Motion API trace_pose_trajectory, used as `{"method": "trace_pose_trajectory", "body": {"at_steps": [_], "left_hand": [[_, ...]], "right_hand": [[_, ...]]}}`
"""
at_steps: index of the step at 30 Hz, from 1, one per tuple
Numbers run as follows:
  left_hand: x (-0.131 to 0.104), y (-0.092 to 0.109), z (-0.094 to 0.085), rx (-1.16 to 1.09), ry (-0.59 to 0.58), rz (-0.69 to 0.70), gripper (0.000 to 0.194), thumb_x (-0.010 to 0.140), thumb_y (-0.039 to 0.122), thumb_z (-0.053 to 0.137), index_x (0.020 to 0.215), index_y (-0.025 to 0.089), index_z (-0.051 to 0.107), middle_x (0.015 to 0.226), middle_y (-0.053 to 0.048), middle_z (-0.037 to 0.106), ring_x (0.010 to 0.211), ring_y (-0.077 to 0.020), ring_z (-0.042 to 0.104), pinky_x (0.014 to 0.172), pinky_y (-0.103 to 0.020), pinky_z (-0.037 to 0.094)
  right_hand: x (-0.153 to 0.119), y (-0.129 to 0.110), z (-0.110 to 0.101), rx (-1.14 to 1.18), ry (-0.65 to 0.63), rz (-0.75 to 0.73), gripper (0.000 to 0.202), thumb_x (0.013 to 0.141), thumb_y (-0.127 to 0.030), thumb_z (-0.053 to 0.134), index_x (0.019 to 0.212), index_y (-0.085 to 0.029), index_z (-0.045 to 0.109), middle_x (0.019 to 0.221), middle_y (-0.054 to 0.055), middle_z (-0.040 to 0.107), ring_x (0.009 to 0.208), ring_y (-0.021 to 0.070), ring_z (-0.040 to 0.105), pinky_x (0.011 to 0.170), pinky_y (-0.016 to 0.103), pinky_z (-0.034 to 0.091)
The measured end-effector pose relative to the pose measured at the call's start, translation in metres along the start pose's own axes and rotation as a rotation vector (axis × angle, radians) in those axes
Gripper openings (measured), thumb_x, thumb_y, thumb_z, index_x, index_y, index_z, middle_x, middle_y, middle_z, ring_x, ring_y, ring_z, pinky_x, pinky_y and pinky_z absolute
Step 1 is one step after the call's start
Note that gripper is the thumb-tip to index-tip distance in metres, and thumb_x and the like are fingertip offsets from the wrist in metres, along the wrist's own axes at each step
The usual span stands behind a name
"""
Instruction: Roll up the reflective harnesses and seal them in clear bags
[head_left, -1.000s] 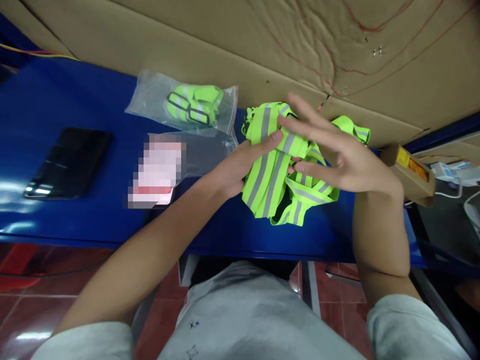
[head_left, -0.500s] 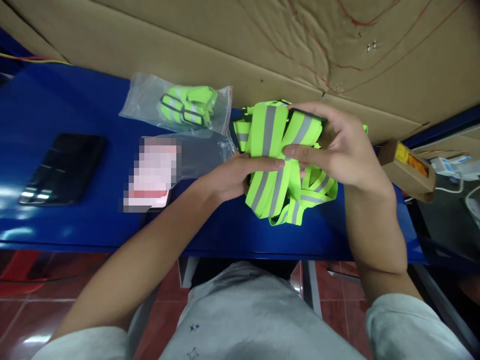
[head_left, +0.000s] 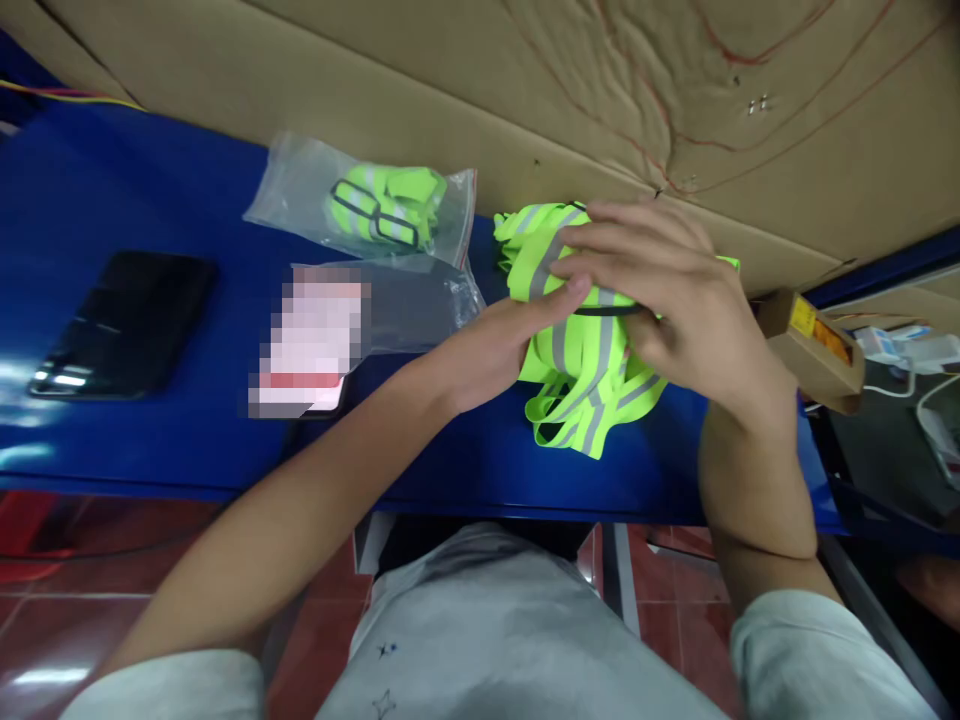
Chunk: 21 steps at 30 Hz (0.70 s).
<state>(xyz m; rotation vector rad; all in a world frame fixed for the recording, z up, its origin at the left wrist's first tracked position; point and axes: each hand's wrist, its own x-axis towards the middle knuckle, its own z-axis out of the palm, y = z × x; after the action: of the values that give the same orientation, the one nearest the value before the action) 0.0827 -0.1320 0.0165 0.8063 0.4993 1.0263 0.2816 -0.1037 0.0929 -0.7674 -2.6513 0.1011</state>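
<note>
While both hands (head_left: 592, 320) grip it, the reflective vest (head_left: 581, 370) lies bunched between them

The right hand (head_left: 667, 300), open and lifted a second ago, now presses down over the reflective strap bundle (head_left: 581, 345), which is squeezed smaller, nearer the cardboard wall (head_left: 480, 90); left hand (head_left: 495, 345) tucks underneath.

pixelated patch (head_left: 311, 345) hiding item under clear bag, right hand (head_left: 667, 300) covering most of folded reflective vest (head_left: 581, 365), charger cable (head_left: 934, 385) cut off at right edge
</note>
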Motion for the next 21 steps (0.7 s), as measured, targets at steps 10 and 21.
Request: {"method": "trace_pose_trajectory", "body": {"at_steps": [10, 21], "left_hand": [[0.001, -0.004, -0.008, 0.069, -0.057, 0.083, 0.051, 0.078, 0.043, 0.092, 0.122, 0.022, 0.077, 0.124, -0.007, 0.079, 0.134, -0.0346, 0.066, 0.117, -0.048, 0.051], [0.0, -0.005, -0.005, 0.108, -0.061, 0.09, 0.06, 0.078, 0.043, 0.091, 0.132, 0.028, 0.072, 0.125, -0.004, 0.079, 0.142, -0.0287, 0.059, 0.125, -0.046, 0.043]], "right_hand": [[-0.002, 0.024, 0.016, 0.522, 0.224, 0.328, 0.059, 0.088, -0.055, 0.079, 0.142, -0.034, 0.066, 0.138, 0.003, 0.074, 0.129, 0.0292, 0.069, 0.113, 0.048, 0.059], [0.003, -0.032, 0.004, 0.323, 0.403, 0.088, 0.04, 0.094, -0.028, 0.074, 0.13, -0.046, 0.071, 0.131, -0.012, 0.075, 0.129, 0.0225, 0.069, 0.119, 0.044, 0.054]]}}
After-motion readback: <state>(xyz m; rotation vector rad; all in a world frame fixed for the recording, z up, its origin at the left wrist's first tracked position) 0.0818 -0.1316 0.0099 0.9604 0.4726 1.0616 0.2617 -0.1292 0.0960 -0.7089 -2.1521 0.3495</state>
